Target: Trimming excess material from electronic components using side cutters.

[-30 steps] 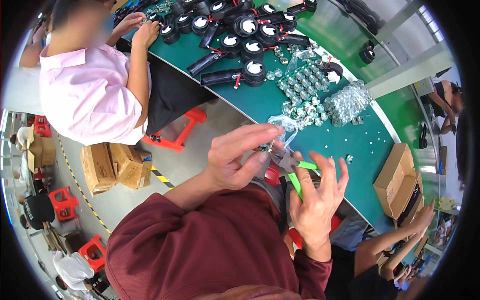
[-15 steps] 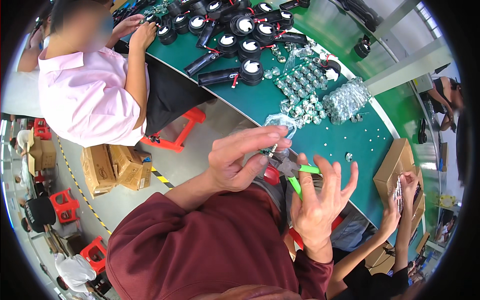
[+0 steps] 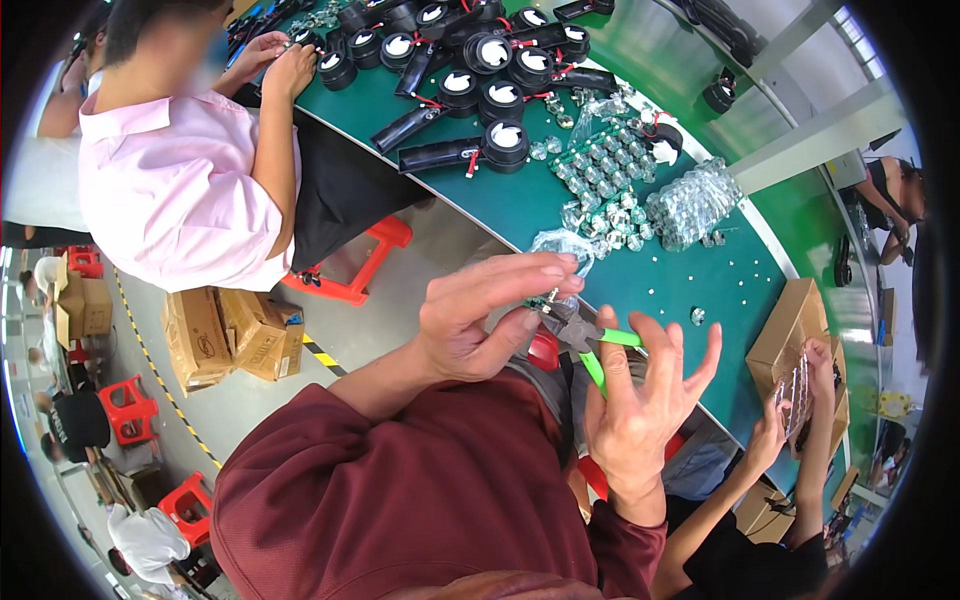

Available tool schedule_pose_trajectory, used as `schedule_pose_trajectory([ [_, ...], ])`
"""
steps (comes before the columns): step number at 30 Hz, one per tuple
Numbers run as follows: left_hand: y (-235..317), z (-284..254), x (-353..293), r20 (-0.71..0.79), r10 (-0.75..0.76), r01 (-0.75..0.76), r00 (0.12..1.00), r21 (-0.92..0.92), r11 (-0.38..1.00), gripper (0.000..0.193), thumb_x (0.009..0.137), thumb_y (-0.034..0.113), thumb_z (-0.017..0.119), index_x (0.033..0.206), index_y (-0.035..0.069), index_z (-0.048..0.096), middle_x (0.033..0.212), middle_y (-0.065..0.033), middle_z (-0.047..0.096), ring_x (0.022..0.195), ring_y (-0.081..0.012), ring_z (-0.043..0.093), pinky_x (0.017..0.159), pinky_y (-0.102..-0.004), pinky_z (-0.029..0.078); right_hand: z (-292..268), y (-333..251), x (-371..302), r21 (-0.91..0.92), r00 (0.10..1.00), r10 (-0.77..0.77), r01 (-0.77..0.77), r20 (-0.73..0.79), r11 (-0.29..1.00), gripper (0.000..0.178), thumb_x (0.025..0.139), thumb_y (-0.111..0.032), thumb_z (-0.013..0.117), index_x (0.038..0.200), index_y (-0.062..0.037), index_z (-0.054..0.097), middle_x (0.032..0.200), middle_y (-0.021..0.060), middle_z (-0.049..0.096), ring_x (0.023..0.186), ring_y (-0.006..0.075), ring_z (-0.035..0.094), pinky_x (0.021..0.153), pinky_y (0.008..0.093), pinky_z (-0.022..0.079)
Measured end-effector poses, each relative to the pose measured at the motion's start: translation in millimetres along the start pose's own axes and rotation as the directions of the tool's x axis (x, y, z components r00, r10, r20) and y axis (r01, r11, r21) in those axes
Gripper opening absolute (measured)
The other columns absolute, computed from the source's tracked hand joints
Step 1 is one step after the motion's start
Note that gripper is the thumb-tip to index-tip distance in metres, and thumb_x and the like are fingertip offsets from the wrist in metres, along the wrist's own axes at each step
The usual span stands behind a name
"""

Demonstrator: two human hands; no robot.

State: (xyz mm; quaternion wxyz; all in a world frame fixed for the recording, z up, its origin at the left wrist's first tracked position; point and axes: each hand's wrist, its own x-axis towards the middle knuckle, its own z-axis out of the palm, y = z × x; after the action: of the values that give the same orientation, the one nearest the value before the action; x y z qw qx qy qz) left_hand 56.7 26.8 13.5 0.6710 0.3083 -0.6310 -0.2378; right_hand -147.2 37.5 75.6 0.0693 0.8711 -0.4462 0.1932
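My left hand [image 3: 462,312] pinches a small green circuit board piece [image 3: 538,303] between thumb and fingers, partly covered by the fingertips. Diagonal cutters [image 3: 573,334] with green handles reach in from the right, their jaws at that piece. My right hand [image 3: 640,425] grips the cutters around the handles, with the outer fingers stretched away. Both hands are raised in front of the table's near edge. Just beyond the left fingertips lies a clear plastic bag [image 3: 563,243], beside a heap of small clear-lensed parts [image 3: 620,222].
Several black round-headed devices [image 3: 503,146] with red connectors crowd the far left of the green table [image 3: 665,300]. A bubbly clear pack [image 3: 695,200] lies beyond the heap. One co-worker in pink [image 3: 180,190] sits at left; another's hands [image 3: 768,435] hold a clear tray beside a cardboard box [image 3: 785,325].
My hands and the cutters have barely moved. At right, the co-worker's hands have shifted and turned the clear tray near the cardboard box.
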Motion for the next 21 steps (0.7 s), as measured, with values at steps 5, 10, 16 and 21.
schedule_pose_trajectory([
  [5,-0.2,-0.7,2.1,0.024,0.015,-0.015,1.000,0.039,0.999,0.042,0.080,-0.011,0.062,0.122,-0.007,0.064,0.115,-0.0242,0.070,0.106,-0.0328,0.071,0.090,-0.0384,0.059,1.4,1.7,0.1,0.015,1.000,-0.006,0.006,0.003,1.000,0.051,0.069,-0.006,0.063,0.118,-0.0092,0.073,0.112,0.0104,0.059,0.104,0.0304,0.060,0.115,0.0664,0.025],
  [10,0.8,2.9,4.8,0.011,0.023,-0.023,1.000,0.008,1.000,0.046,0.077,-0.014,0.059,0.121,-0.007,0.065,0.110,-0.0217,0.071,0.101,-0.0303,0.072,0.085,-0.0364,0.060,1.5,3.9,-0.7,0.062,1.000,-0.005,0.005,0.011,0.998,0.049,0.069,-0.006,0.068,0.117,-0.0077,0.074,0.106,0.0111,0.058,0.097,0.0312,0.061,0.113,0.0646,0.028],
  [16,-0.5,3.2,6.2,0.014,0.036,-0.037,0.999,0.050,0.998,0.044,0.075,-0.012,0.059,0.117,-0.005,0.068,0.108,-0.0207,0.071,0.098,-0.0291,0.072,0.084,-0.0363,0.060,4.3,5.8,-2.5,0.149,1.000,0.006,-0.003,-0.022,0.989,0.047,0.066,-0.004,0.070,0.114,-0.0056,0.075,0.104,0.0131,0.057,0.094,0.0324,0.061,0.111,0.0625,0.034],
  [21,-2.7,4.5,4.7,0.001,0.024,-0.025,1.000,0.041,0.999,0.041,0.075,-0.010,0.060,0.114,-0.004,0.070,0.106,-0.0195,0.071,0.095,-0.0276,0.072,0.081,-0.0351,0.061,6.8,6.0,-3.3,0.194,1.000,0.004,0.001,-0.030,0.981,0.043,0.066,-0.003,0.071,0.109,-0.0026,0.075,0.100,0.0143,0.058,0.092,0.0320,0.062,0.106,0.0622,0.040],
])
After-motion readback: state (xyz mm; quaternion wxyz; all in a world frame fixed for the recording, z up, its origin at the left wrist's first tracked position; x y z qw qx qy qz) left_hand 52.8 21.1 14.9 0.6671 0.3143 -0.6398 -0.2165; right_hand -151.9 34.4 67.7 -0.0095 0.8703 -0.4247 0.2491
